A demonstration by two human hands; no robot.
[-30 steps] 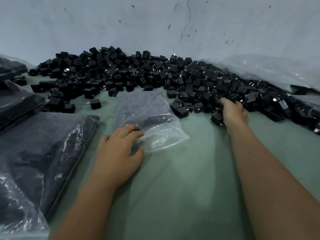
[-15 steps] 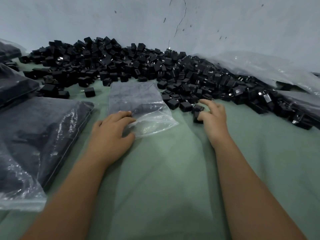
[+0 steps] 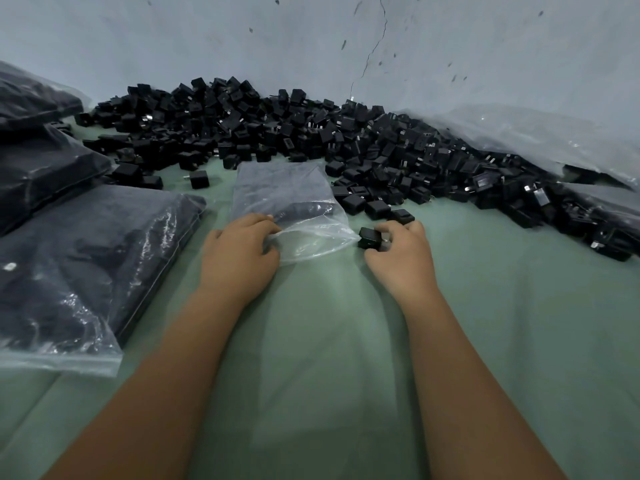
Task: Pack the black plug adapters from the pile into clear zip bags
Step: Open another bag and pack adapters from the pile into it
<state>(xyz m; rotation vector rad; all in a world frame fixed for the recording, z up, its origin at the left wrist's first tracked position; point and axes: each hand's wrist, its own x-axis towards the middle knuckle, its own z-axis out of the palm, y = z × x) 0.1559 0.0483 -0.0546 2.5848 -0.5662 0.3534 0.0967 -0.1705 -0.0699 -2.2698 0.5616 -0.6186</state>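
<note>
A big pile of black plug adapters (image 3: 311,140) runs along the wall at the back of the green surface. A clear zip bag (image 3: 287,202) lies in front of it with some adapters inside. My left hand (image 3: 239,254) pinches the bag's near edge and lifts its mouth open. My right hand (image 3: 401,251) grips a black adapter (image 3: 369,238) just right of the bag's open mouth, touching its corner.
Filled clear bags of adapters (image 3: 79,271) lie stacked at the left. Loose clear plastic (image 3: 536,140) drapes over the pile at the right. A few single adapters (image 3: 199,179) lie loose near the bag. Green surface (image 3: 329,358) stretches toward me.
My right hand drew back from the pile with an adapter and moved left to the bag's mouth. My left hand kept holding the bag's edge.
</note>
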